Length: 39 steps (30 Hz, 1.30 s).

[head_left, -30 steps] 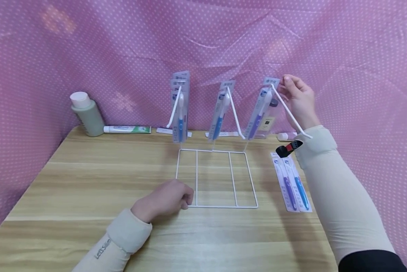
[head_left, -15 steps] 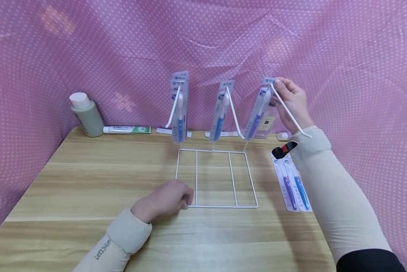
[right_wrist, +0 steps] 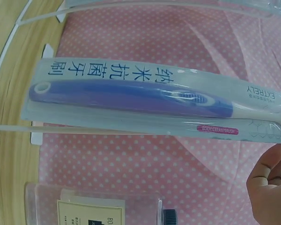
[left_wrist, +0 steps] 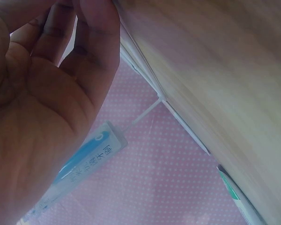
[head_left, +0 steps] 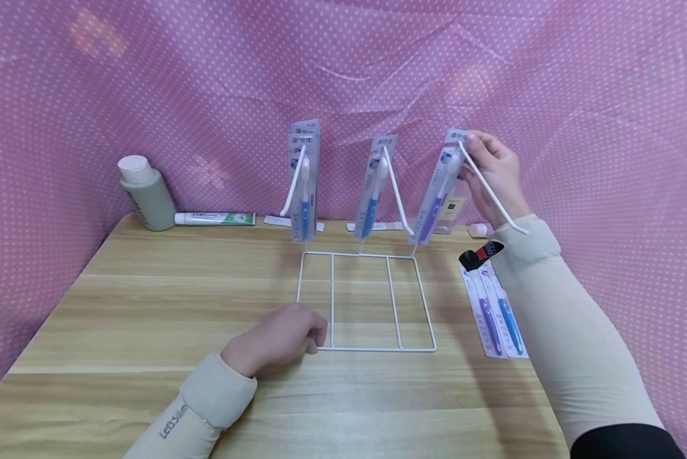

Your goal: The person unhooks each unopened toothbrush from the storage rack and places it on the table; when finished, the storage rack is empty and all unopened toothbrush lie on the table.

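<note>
A white wire rack (head_left: 359,255) stands on the table, with packaged toothbrushes hanging from its hooks. My left hand (head_left: 280,335) holds the front left corner of its base; in the left wrist view the curled fingertips (left_wrist: 100,28) are cut off at the top. On the right hook hangs a packaged toothbrush with a purple handle (head_left: 433,213), large in the right wrist view. At its upper right edge, my right hand (head_left: 498,175) pinches the card between thumb and fingers. Blue-handled packaged toothbrushes hang on the middle hook (head_left: 397,191) and left hook (head_left: 294,182).
Two packaged toothbrushes (head_left: 495,312) lie beside the rack, under my right forearm. Along the back stand or lie a green bottle (head_left: 150,197), a toothpaste tube (head_left: 214,218), a clear bottle (right_wrist: 93,206) and a white-capped tube (head_left: 478,230). A pink dotted cloth (head_left: 222,115) hangs behind.
My right hand has shifted left onto the card edge of the purple toothbrush pack. The pack's lower end has swung slightly forward. My left hand has stayed on the rack.
</note>
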Available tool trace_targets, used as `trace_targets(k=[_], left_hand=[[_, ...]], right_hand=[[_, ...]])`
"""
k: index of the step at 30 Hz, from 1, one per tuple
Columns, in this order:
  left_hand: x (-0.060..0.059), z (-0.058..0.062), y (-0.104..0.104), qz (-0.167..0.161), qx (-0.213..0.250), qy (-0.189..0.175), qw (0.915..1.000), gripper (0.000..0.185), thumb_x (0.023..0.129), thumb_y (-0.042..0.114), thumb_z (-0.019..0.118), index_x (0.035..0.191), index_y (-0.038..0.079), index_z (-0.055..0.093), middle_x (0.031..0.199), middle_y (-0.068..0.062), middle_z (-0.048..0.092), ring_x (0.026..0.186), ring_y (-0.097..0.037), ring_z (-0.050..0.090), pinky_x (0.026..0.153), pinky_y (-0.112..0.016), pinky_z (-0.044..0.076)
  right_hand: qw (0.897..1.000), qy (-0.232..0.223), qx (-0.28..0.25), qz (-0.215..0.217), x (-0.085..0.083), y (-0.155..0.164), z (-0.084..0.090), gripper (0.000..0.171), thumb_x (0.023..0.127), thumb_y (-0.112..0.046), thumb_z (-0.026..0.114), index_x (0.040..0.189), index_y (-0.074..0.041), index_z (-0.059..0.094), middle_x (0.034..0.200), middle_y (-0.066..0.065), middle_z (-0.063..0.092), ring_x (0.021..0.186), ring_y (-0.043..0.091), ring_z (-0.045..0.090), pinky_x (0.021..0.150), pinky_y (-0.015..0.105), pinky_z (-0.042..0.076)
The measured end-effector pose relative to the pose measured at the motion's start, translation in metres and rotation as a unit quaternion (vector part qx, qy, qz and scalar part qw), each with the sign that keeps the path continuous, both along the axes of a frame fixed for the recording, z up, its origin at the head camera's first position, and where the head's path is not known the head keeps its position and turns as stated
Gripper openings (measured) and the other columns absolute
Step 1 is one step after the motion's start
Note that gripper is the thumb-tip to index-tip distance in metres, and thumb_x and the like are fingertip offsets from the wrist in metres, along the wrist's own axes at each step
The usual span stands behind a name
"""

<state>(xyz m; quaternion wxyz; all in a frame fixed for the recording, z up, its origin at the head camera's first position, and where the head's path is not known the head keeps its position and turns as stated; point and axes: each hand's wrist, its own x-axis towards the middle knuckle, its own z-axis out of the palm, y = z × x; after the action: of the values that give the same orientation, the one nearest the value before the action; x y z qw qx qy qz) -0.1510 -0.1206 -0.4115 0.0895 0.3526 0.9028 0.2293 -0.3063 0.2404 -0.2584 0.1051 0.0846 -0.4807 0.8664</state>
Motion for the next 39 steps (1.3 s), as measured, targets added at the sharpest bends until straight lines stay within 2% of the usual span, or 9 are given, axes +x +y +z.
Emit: trace_targets(k=[3, 10, 13, 16, 24, 31, 36, 39], left_hand=[[0.0, -0.002, 0.001, 0.002, -0.002, -0.002, 1.0, 0.028, 0.085, -0.003, 0.075, 0.074, 0.019, 0.065, 0.073, 0.009, 0.06, 0.072, -0.009, 0.054, 0.071, -0.029, 0.049], [0.001, 0.001, 0.0, 0.003, 0.001, -0.008, 1.0, 0.027, 0.086, -0.004, 0.076, 0.074, 0.019, 0.065, 0.073, 0.009, 0.061, 0.072, -0.009, 0.054, 0.071, -0.028, 0.049], [0.002, 0.002, -0.002, 0.002, 0.005, -0.007, 1.0, 0.028, 0.086, -0.005, 0.075, 0.073, 0.018, 0.065, 0.073, 0.008, 0.061, 0.072, -0.008, 0.054, 0.07, -0.028, 0.049], [0.003, 0.002, -0.002, 0.0, 0.006, -0.004, 1.0, 0.027, 0.085, -0.005, 0.074, 0.074, 0.018, 0.065, 0.072, 0.008, 0.061, 0.071, -0.008, 0.053, 0.07, -0.028, 0.048], [0.001, 0.0, 0.0, 0.004, 0.003, -0.011, 0.9999, 0.027, 0.087, -0.004, 0.074, 0.075, 0.019, 0.066, 0.073, 0.009, 0.061, 0.073, -0.009, 0.054, 0.072, -0.029, 0.049], [0.0, -0.002, 0.0, 0.004, 0.002, -0.006, 1.0, 0.027, 0.086, -0.003, 0.075, 0.075, 0.019, 0.065, 0.073, 0.009, 0.06, 0.073, -0.009, 0.054, 0.071, -0.029, 0.049], [0.0, -0.001, 0.001, 0.007, 0.001, -0.013, 0.9999, 0.027, 0.087, -0.004, 0.075, 0.075, 0.019, 0.065, 0.074, 0.009, 0.06, 0.074, -0.01, 0.055, 0.071, -0.03, 0.049], [0.0, 0.0, 0.001, 0.01, -0.002, -0.02, 0.9997, 0.027, 0.088, -0.003, 0.075, 0.075, 0.019, 0.065, 0.074, 0.008, 0.06, 0.074, -0.011, 0.055, 0.072, -0.03, 0.05]], right_hand=[[1.0, 0.0, 0.003, 0.007, 0.005, 0.002, 0.0, 0.01, 0.097, -0.007, 0.073, 0.104, 0.001, 0.072, 0.106, 0.01, 0.073, 0.095, 0.019, 0.07, 0.078, 0.028, 0.058], [1.0, 0.011, 0.01, 0.008, 0.017, 0.003, -0.003, 0.005, 0.097, -0.004, 0.073, 0.1, 0.001, 0.072, 0.094, 0.008, 0.072, 0.083, 0.017, 0.067, 0.075, 0.026, 0.057], [0.999, 0.029, 0.003, 0.024, 0.023, 0.003, -0.006, 0.007, 0.096, -0.002, 0.074, 0.101, 0.003, 0.072, 0.093, 0.01, 0.073, 0.082, 0.018, 0.068, 0.075, 0.027, 0.059], [0.998, 0.047, 0.017, 0.032, 0.032, 0.005, -0.008, 0.009, 0.096, -0.002, 0.074, 0.102, 0.004, 0.072, 0.094, 0.01, 0.073, 0.084, 0.018, 0.07, 0.076, 0.027, 0.06], [0.991, 0.072, 0.11, 0.031, 0.07, 0.016, -0.012, 0.016, 0.101, -0.012, 0.07, 0.106, 0.003, 0.073, 0.101, 0.007, 0.073, 0.092, 0.015, 0.07, 0.083, 0.025, 0.06], [0.988, 0.083, 0.13, 0.012, 0.102, 0.017, -0.012, 0.012, 0.104, -0.006, 0.064, 0.101, 0.0, 0.074, 0.092, 0.004, 0.072, 0.083, 0.012, 0.068, 0.076, 0.021, 0.058], [0.983, 0.092, 0.158, 0.016, 0.124, 0.02, -0.012, 0.015, 0.106, -0.005, 0.06, 0.106, -0.001, 0.074, 0.099, 0.004, 0.073, 0.087, 0.011, 0.067, 0.078, 0.021, 0.056], [0.982, 0.099, 0.158, 0.022, 0.134, 0.021, -0.013, 0.016, 0.106, -0.003, 0.058, 0.107, 0.0, 0.074, 0.1, 0.005, 0.074, 0.087, 0.013, 0.069, 0.078, 0.022, 0.057]])
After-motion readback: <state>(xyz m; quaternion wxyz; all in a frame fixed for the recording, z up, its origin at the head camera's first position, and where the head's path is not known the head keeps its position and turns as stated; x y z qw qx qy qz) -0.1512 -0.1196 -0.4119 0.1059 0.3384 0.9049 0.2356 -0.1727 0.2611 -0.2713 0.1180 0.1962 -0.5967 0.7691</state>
